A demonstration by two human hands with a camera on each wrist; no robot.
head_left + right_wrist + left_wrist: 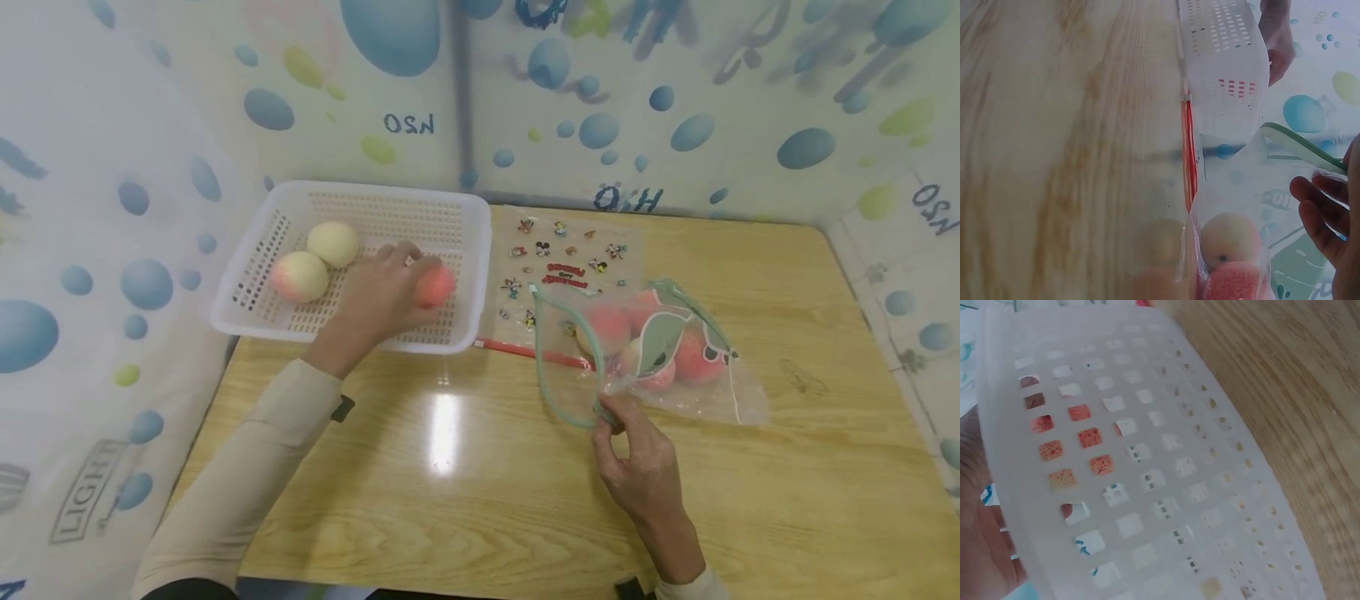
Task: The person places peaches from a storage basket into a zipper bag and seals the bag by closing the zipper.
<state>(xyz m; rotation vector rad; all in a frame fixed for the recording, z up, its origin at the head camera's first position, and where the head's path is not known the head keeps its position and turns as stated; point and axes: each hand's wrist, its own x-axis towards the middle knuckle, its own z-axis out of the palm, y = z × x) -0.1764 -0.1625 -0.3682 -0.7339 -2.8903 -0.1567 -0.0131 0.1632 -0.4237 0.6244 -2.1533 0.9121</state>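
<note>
A white plastic basket with slotted sides stands at the back left of the table. Inside it, my left hand grips a red peach near the right end. Through the basket's holes in the left wrist view, the red peach partly shows. Two pale peaches lie at the basket's left side. On the right, my right hand pinches the green-edged mouth of a clear zip bag. The mouth gapes toward the basket, and several peaches lie inside the bag.
A clear bag with cartoon prints lies flat between the basket and the peach bag, its red zip strip toward me. The peach bag overlaps it. A patterned wall covering rises behind the wooden table.
</note>
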